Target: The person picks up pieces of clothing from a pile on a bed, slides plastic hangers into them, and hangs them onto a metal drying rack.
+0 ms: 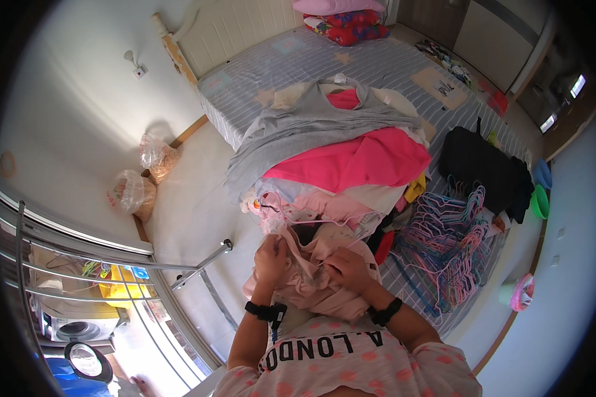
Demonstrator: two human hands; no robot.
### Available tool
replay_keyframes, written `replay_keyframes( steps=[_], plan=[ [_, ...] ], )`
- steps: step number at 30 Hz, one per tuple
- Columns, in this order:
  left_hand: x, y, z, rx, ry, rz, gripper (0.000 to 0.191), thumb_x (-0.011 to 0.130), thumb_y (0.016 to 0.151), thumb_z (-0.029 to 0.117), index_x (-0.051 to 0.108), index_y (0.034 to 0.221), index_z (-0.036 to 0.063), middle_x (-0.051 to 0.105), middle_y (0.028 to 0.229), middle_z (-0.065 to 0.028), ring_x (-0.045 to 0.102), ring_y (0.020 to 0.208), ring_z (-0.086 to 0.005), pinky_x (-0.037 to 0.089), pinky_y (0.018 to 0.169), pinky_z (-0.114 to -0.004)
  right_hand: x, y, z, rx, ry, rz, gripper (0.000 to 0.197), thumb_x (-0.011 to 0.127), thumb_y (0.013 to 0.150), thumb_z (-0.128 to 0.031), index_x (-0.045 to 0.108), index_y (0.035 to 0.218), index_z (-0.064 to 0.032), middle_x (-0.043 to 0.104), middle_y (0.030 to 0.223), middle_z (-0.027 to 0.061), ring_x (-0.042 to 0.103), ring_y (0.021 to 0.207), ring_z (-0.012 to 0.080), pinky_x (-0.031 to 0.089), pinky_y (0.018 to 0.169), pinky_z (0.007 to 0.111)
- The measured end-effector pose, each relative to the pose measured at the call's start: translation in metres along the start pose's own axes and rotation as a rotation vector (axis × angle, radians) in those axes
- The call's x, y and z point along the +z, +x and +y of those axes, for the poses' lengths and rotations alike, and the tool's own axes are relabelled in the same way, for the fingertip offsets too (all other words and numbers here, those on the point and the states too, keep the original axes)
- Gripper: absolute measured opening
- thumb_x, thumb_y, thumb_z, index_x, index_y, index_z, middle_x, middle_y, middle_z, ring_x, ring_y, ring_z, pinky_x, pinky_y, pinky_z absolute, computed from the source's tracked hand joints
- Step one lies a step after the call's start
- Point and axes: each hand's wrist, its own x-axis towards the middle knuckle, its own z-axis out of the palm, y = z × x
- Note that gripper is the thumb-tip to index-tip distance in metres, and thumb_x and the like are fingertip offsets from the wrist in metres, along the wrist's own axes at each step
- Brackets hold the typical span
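Note:
Both hands grip a light pink garment bunched close before my chest. My left hand (271, 258) pinches the cloth at one side, and my right hand (348, 268) holds it at the other. The pink garment (323, 297) has a greyish patch between the hands. Just beyond it lies a pink clothes hanger (323, 222) on a heap of clothes. A bright pink garment (352, 159) and a grey garment (303, 124) lie on top of that heap on the bed. To the right is a large tangle of coloured hangers (449, 243).
The bed's striped cover (387, 54) reaches back to a white headboard (238, 30). Black clothing (477, 166) lies at the right. A metal rack bar (203, 263) stands at the left, and two plastic bags (136, 193) rest by the wall.

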Motion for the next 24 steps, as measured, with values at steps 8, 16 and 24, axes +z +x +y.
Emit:
replay_keyframes(
  steps=[8, 16, 24],
  plan=[
    [0.0033, -0.0011, -0.0064, 0.002, 0.008, 0.023, 0.018, 0.061, 0.087, 0.019, 0.062, 0.096, 0.0033, 0.065, 0.072, -0.0162, 0.064, 0.065, -0.0332, 0.049, 0.059, -0.039, 0.0001, -0.0002, -0.0006, -0.015, -0.015, -0.001, 0.014, 0.067, 0.076, -0.010, 0.063, 0.089, -0.0080, 0.056, 0.080, 0.0081, 0.058, 0.073, 0.0274, 0.049, 0.063, 0.036],
    [-0.0001, -0.0011, -0.0046, 0.019, 0.012, 0.037, 0.017, 0.061, 0.085, 0.018, 0.062, 0.097, 0.0047, 0.066, 0.079, -0.0181, 0.064, 0.070, -0.0369, 0.050, 0.061, -0.042, 0.0009, 0.0019, -0.0021, 0.004, 0.020, -0.011, 0.013, 0.067, 0.076, -0.010, 0.063, 0.088, -0.0067, 0.056, 0.080, 0.0086, 0.058, 0.073, 0.0279, 0.049, 0.063, 0.036],
    [-0.0006, -0.0017, -0.0047, -0.020, -0.014, 0.016, 0.018, 0.061, 0.084, 0.019, 0.061, 0.095, 0.0055, 0.065, 0.078, -0.0178, 0.063, 0.071, -0.0376, 0.049, 0.063, -0.045, 0.0008, 0.0040, -0.0051, 0.014, 0.000, -0.011, 0.012, 0.067, 0.077, -0.009, 0.063, 0.087, -0.0060, 0.056, 0.080, 0.0092, 0.058, 0.073, 0.0285, 0.049, 0.063, 0.037]
  ],
)
